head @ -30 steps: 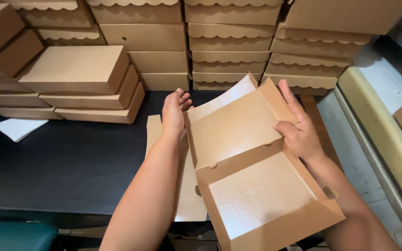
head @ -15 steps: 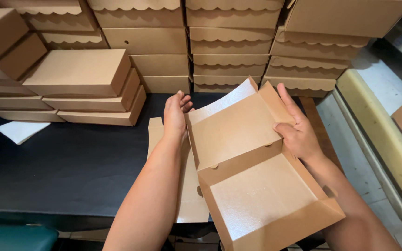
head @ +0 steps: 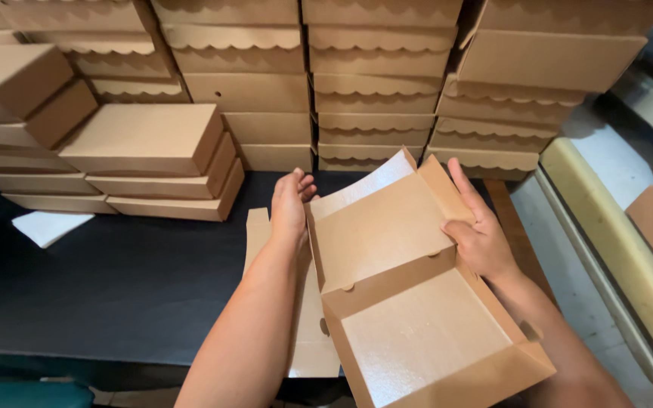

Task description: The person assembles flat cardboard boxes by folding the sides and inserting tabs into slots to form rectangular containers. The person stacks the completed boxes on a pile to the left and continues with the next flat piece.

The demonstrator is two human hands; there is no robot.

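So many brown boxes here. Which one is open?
The box between the left hand and right hand, showing its white lining. The stacked boxes behind are all closed.

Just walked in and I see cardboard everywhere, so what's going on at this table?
A person holds an open brown box over a black table. The left hand presses its left lid flap, and the right hand grips the right side. Flat blanks lie under the box. Stacks of closed boxes fill the back of the table.
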